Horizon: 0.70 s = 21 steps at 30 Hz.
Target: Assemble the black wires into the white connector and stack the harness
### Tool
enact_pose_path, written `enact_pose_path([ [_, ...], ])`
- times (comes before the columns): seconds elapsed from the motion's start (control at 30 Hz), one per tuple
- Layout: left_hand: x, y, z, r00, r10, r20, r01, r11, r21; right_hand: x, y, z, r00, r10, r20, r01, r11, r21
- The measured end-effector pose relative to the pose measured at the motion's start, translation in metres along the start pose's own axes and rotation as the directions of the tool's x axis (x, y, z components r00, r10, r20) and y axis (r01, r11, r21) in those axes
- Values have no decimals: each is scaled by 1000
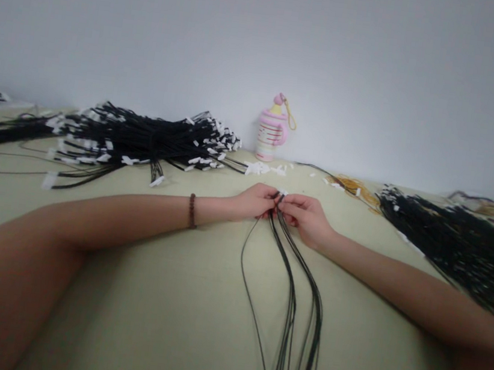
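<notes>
Covering the lower view, table (156,319): pale green, reaching back to the wall
Wall (266,42): plain greyish white, behind everything
Right-side wire pile (462,243): black strands beyond the right arm (389,282), white ends gathered toward the table's middle
Left-side wire pile (148,138): black, heaped beyond the left arm (147,214), white connectors at both ends
Held wires (317,315): thin black strands, upper ends between the hands at mid-table, trailing toward the viewer in two main clusters, one strand bowing off leftward
Right hand (310,220): thumb and fingers pinching the upper end of the held wires
Left hand (254,203): fingertips gripping that same end, just beside the right ones
Cup-shaped object (268,134): pink and white, striped, upright near the wall
Yellow wires (358,190): tangled near the right-side wire pile
Loose white pieces (258,168): clustered before the cup-shaped object
Bracelet (192,211): dark beads around the left arm
White tip (281,193): at the fingertips, too small to tell how it meets the strands
</notes>
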<state>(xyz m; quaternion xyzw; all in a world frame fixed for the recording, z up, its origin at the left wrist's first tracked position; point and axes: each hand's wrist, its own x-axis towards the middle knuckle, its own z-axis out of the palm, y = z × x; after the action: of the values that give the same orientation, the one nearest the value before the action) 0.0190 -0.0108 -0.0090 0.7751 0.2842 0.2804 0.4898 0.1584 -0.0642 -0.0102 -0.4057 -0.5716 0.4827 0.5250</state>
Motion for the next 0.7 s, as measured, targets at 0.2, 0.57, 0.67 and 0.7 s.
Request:
enact_pose_path([
  [0.2, 1, -2, 0, 1000, -20, -6, 20, 1000, 2, 1, 3, -1, 1000, -29, -7, 29, 1000, -8],
  [0.57, 0, 5, 0, 999, -42, 0, 42, 999, 14, 1, 2, 0, 999, -48, -11, 48, 999, 18],
  [0.67, -1, 5, 0, 999, -37, 12, 37, 999, -6, 1, 3, 0, 998, -51, -30, 52, 999, 11],
  [0.7, -1, 5, 0, 999, -35, 17, 35, 999, -11, 1, 4, 0, 997, -61, -45, 61, 998, 7],
])
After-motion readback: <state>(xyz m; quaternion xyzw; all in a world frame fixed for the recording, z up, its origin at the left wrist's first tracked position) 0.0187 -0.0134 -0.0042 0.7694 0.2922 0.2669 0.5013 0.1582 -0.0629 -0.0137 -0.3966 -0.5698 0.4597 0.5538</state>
